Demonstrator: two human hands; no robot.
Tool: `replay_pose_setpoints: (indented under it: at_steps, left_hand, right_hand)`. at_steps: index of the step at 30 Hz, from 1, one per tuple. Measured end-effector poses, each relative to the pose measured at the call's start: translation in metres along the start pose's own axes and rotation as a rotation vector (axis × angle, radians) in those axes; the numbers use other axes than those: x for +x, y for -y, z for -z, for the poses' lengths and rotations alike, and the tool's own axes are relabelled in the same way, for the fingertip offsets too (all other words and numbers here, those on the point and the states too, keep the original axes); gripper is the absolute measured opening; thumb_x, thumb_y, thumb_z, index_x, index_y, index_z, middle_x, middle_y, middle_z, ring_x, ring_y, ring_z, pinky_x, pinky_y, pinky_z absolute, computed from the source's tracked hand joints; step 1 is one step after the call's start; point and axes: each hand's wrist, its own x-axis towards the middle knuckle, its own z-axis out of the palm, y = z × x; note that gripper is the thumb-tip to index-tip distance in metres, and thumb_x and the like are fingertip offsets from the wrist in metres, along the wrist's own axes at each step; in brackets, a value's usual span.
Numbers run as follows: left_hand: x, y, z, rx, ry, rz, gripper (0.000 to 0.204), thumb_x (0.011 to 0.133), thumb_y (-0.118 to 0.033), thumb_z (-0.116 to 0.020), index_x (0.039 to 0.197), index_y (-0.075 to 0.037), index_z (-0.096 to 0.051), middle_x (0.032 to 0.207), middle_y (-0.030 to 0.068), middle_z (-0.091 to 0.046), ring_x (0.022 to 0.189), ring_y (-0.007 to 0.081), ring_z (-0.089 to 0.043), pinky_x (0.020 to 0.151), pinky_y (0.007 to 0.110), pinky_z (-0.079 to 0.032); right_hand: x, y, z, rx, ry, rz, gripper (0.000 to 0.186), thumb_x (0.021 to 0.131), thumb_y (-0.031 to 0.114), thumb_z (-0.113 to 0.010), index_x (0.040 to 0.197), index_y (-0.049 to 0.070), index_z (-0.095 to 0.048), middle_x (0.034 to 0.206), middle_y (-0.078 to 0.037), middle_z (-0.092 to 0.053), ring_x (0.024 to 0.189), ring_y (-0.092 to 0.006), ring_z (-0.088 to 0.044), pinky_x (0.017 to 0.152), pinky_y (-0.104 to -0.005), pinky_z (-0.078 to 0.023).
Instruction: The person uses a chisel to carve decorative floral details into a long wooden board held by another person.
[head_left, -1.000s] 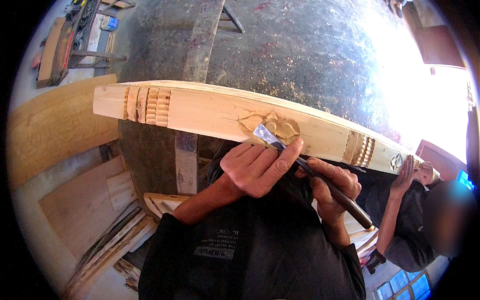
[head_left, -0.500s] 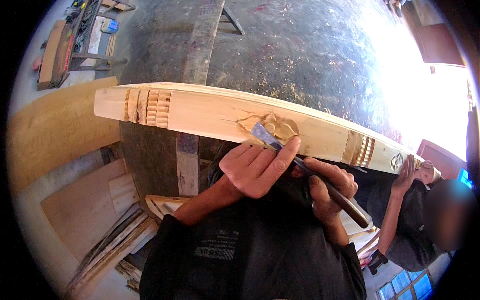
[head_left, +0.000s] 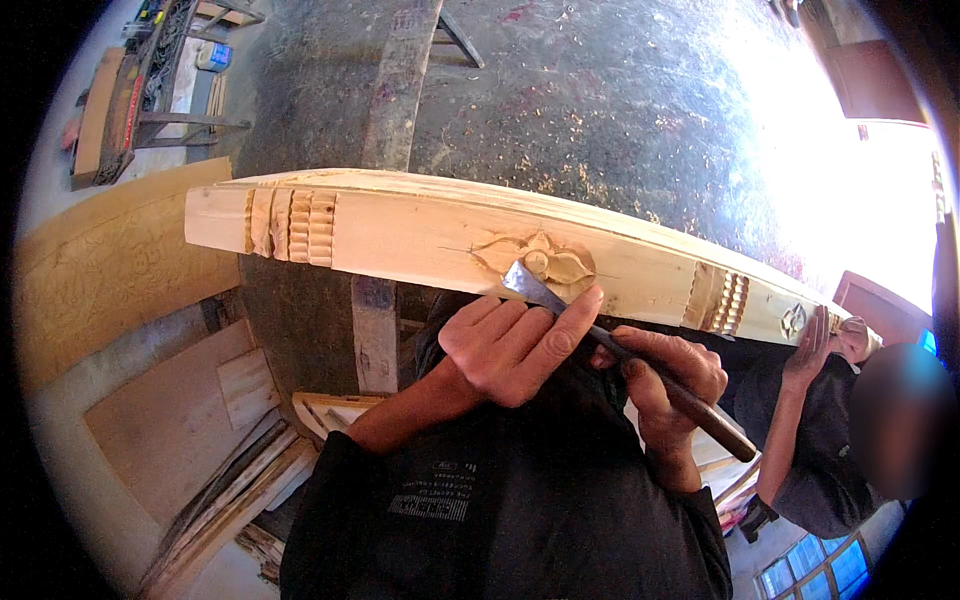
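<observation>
A long pale wooden beam runs across in front of me, with a flower-like carving cut into its face. The flared metal blade of a chisel lies against the lower part of that carving. My left hand is closed about the chisel near its blade, index finger stretched along it, the other fingers against the beam's near edge. My right hand wraps round the dark wooden handle, whose end sticks out to the right.
Ridged carved bands cross the beam toward both ends. At the right end, another person's hands rest on it. Wood chips lie on the dark floor. A plywood panel and stacked boards stand left; a metal-framed bench stands far left.
The chisel's blade has shifted down toward the beam's near edge, showing more of the carving. My right hand has moved slightly right with the handle.
</observation>
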Motion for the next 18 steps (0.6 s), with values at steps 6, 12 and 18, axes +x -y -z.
replay_pose_setpoints:
  at_steps: [6,12,18]
  left_hand:
    - [-0.0032,0.0024,-0.0012,0.009,-0.008,0.000,0.054,0.085,-0.010,-0.074,0.138,-0.002,-0.072,0.072,-0.0025,-0.063,0.059,0.0120,-0.059,0.053,0.030,-0.048]
    - [-0.0034,0.0041,-0.0012,-0.017,-0.020,-0.005,0.053,0.083,-0.008,-0.074,0.136,-0.002,-0.073,0.074,-0.0014,-0.064,0.059,0.0134,-0.060,0.053,0.031,-0.049]
    - [-0.0072,0.0056,-0.0001,-0.029,-0.013,-0.002,0.051,0.084,-0.007,-0.072,0.135,-0.001,-0.073,0.077,0.0017,-0.067,0.062,0.0156,-0.064,0.055,0.033,-0.052]
  right_hand:
    - [0.0015,-0.0012,-0.0001,0.017,0.016,0.008,0.023,0.085,0.005,-0.076,0.107,0.000,-0.082,0.083,-0.010,-0.083,0.072,-0.0206,-0.082,0.068,-0.0314,-0.065]
    - [0.0041,-0.0047,0.0001,0.068,0.035,0.021,0.023,0.086,0.008,-0.075,0.107,-0.001,-0.081,0.082,-0.012,-0.083,0.072,-0.0225,-0.082,0.068,-0.0328,-0.065]
    - [0.0049,-0.0056,-0.0010,0.066,0.058,0.012,0.025,0.084,0.007,-0.074,0.107,0.000,-0.081,0.084,-0.012,-0.083,0.071,-0.0222,-0.082,0.068,-0.0333,-0.065]
